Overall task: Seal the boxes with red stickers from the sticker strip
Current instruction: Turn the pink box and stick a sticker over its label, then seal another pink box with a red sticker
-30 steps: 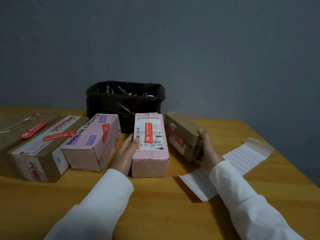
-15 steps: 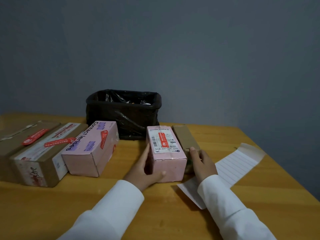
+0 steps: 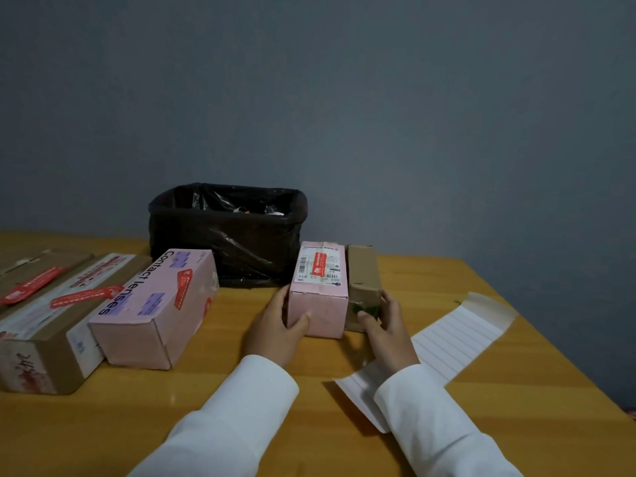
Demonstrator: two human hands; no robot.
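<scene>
A small pink box (image 3: 318,297) with a white label and a red sticker on top stands mid-table. My left hand (image 3: 275,330) grips its near left corner, thumb on the front face. Pressed against its right side is a small brown cardboard box (image 3: 363,273), and my right hand (image 3: 387,327) holds that box's near end with curled fingers. The white lined sticker strip backing (image 3: 451,342) lies on the table to the right, partly under my right sleeve. No red stickers show on it.
At the left, a larger pink "Contact lenses" box (image 3: 151,304) and two brown cartons (image 3: 44,325) (image 3: 31,270) each carry red stickers. A black-lined bin (image 3: 227,235) stands at the back against the grey wall. The wooden table's (image 3: 516,425) right edge runs diagonally.
The brown box was tilted in my right hand; it now lies flat against the small pink box. Both boxes slid right and further back, and my left hand moved round to the pink box's front corner.
</scene>
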